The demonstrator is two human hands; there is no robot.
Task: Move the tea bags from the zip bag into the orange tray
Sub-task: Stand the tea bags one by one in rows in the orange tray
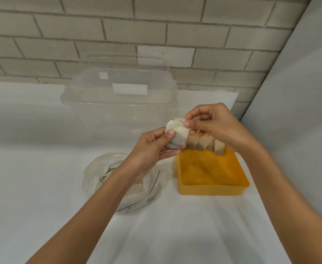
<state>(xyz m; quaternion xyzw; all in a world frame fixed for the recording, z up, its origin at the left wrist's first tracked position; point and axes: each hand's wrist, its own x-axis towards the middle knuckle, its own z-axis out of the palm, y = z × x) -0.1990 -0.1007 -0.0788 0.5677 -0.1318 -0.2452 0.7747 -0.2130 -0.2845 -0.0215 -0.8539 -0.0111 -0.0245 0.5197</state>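
Both hands hold a small clump of pale tea bags point(176, 134) in the air, just left of the orange tray's far end. My left hand point(152, 149) grips the clump from below and the side. My right hand point(211, 124) pinches its top edge with thumb and fingertips. The orange tray point(213, 185) sits on the white table at the right; several tea bags point(204, 142) stand upright along its far wall. The clear zip bag point(122, 180), with more tea bags inside, lies on the table under my left forearm.
A large clear plastic tub point(118, 98) stands behind the zip bag, against the brick wall. A grey panel point(299, 111) closes off the right side, close to the tray. White table surface point(32, 187) stretches to the left and front.
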